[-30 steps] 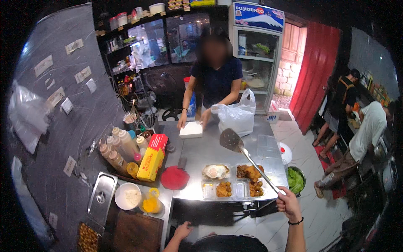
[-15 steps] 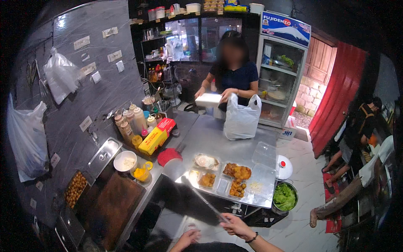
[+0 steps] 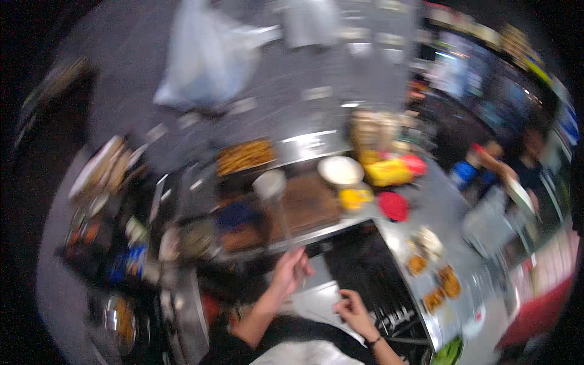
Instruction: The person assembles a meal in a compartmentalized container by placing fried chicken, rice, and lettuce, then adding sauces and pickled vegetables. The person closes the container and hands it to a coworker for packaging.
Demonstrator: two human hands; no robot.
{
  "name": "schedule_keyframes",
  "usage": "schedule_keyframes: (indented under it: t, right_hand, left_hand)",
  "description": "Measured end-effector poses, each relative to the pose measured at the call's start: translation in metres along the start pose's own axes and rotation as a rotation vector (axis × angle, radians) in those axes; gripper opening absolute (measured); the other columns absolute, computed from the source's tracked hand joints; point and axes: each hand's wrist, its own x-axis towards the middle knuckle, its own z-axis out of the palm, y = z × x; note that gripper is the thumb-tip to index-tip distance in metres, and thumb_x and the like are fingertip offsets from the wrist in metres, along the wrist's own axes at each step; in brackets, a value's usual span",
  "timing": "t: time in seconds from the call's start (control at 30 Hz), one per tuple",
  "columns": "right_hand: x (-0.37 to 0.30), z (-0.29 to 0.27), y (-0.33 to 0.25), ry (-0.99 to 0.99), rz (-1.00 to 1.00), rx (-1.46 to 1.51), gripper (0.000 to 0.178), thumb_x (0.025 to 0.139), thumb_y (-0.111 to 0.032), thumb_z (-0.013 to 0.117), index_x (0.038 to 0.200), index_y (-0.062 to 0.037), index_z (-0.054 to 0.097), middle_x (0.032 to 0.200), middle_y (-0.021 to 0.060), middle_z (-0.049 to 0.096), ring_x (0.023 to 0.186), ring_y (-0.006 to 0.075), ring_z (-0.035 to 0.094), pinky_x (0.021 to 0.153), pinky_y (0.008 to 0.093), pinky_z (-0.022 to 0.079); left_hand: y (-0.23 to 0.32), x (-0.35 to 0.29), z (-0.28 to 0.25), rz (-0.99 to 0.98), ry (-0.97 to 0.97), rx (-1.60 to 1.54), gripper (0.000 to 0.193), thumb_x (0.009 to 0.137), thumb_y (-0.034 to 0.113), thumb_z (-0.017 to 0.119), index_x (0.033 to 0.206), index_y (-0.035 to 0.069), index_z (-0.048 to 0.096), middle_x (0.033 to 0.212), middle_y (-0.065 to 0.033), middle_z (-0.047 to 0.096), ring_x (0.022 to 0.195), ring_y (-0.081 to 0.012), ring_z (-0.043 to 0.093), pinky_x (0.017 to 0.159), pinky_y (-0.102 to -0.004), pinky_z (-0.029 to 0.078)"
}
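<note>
Motion blurs the whole picture. My left hand (image 3: 291,271), fingers curled, is raised at the counter's front edge. From it a thin handle appears to run up to the round pale head of what looks like a long-handled ladle (image 3: 269,184), over the brown wooden board (image 3: 310,204). To the right and lower, my right hand (image 3: 354,309) is closed with bent fingers in front of my body; whatever it may hold cannot be made out. A white bowl (image 3: 340,171) and a tub of yellow food (image 3: 354,198) stand beyond the board's right end.
Behind the board lies a tray of small brown food (image 3: 246,157). Sauce bottles (image 3: 374,131), a yellow-red box (image 3: 388,173) and a red round item (image 3: 393,207) are at the right. Food portions (image 3: 449,281) sit on the steel table (image 3: 468,301). Another person (image 3: 529,176) stands across it.
My view has swung left to the board and wall. The long tool was in my right hand; now it appears in my left, which is raised. The co-worker still handles a white box.
</note>
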Motion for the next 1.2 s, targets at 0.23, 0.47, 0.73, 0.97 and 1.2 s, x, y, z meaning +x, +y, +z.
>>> schedule_keyframes:
  t: [0.23, 0.47, 0.73, 0.97, 1.2]
  right_hand:
    - [0.07, 0.022, 0.036, 0.158, 0.179, -0.047, 0.039, 0.092, -0.016, 0.064, 0.127, -0.0095, 0.047, 0.078, 0.0011, 0.058, 0.063, 0.0081, 0.052, 0.056, 0.0242, 0.044]
    - [0.173, 0.1, 0.016, 0.118, -0.101, -0.357, 0.047, 0.096, -0.04, 0.057, 0.131, -0.0122, 0.043, 0.08, 0.0084, 0.059, 0.078, 0.0219, 0.062, 0.07, 0.0358, 0.05]
    - [0.166, 0.132, 0.022, 0.163, 0.111, -0.278, 0.046, 0.096, -0.034, 0.056, 0.132, -0.0104, 0.041, 0.079, 0.01, 0.058, 0.075, 0.026, 0.06, 0.068, 0.0396, 0.047]
    - [0.197, 0.141, 0.058, 0.167, 0.056, -0.34, 0.047, 0.093, -0.029, 0.058, 0.133, -0.0122, 0.038, 0.082, 0.0211, 0.062, 0.08, 0.0405, 0.062, 0.07, 0.0494, 0.047]
    - [0.196, 0.144, 0.024, 0.148, 0.096, -0.362, 0.044, 0.094, -0.028, 0.057, 0.131, -0.0096, 0.041, 0.082, 0.0209, 0.061, 0.081, 0.0393, 0.061, 0.072, 0.048, 0.047]
  left_hand:
    - [0.167, 0.041, -0.111, 0.314, 0.082, -0.208, 0.021, 0.095, 0.021, 0.055, 0.111, 0.009, 0.058, 0.065, 0.0063, 0.041, 0.049, -0.0072, 0.038, 0.042, -0.0236, 0.037]
    - [0.285, 0.027, -0.198, 0.271, 0.872, 0.264, 0.047, 0.101, 0.037, 0.045, 0.14, 0.012, 0.048, 0.146, -0.0145, 0.043, 0.059, -0.0212, 0.055, 0.052, -0.037, 0.047]
    - [0.292, 0.063, -0.277, 0.52, 0.656, 0.48, 0.037, 0.095, 0.03, 0.051, 0.124, 0.009, 0.06, 0.084, -0.0031, 0.055, 0.072, -0.0182, 0.05, 0.066, -0.0354, 0.042]
    - [0.298, 0.069, -0.313, 0.601, 0.652, 0.584, 0.029, 0.093, 0.023, 0.048, 0.115, 0.006, 0.059, 0.09, -0.0058, 0.054, 0.081, -0.0205, 0.051, 0.072, -0.0379, 0.044]
    - [0.282, 0.087, -0.276, 0.578, 0.618, 0.65, 0.03, 0.093, 0.024, 0.048, 0.115, 0.006, 0.058, 0.09, -0.0069, 0.055, 0.079, -0.021, 0.052, 0.069, -0.0374, 0.045]
